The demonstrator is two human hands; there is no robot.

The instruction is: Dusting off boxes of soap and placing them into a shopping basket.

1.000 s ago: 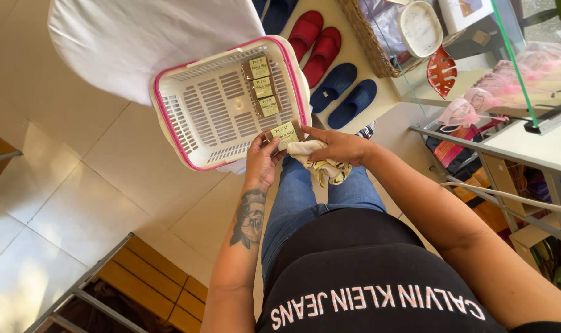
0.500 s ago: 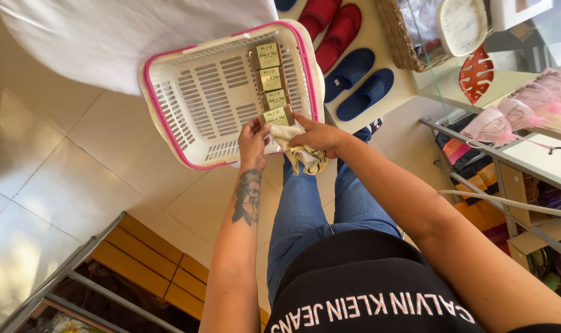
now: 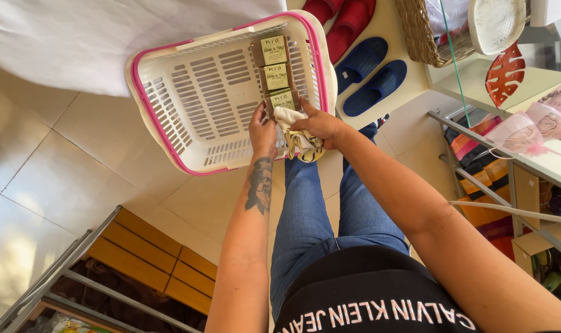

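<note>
At centre frame the left hand point(image 3: 263, 131) pinches a small boxed soap point(image 3: 283, 100) inside the white basket point(image 3: 188, 123) by its pink rim; the right hand point(image 3: 317, 125) is closed around a cream cloth point(image 3: 302, 143), seemingly bunched; bare slats lie open toward the left.

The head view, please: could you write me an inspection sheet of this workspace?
Surface: pale tiled floor; no table under the hands.
Job's things: white basket with pink rim, on the knees; three small labelled boxes in a row inside it; cream cloth.
Clutter: red slippers and blue slippers on the floor.
Hands: left hand at the nearest box; right hand holds the cloth.
Cables: nothing seen.
Surroundings: wicker basket, glass shelf, metal rack with goods, wooden slats, white fabric.
</note>
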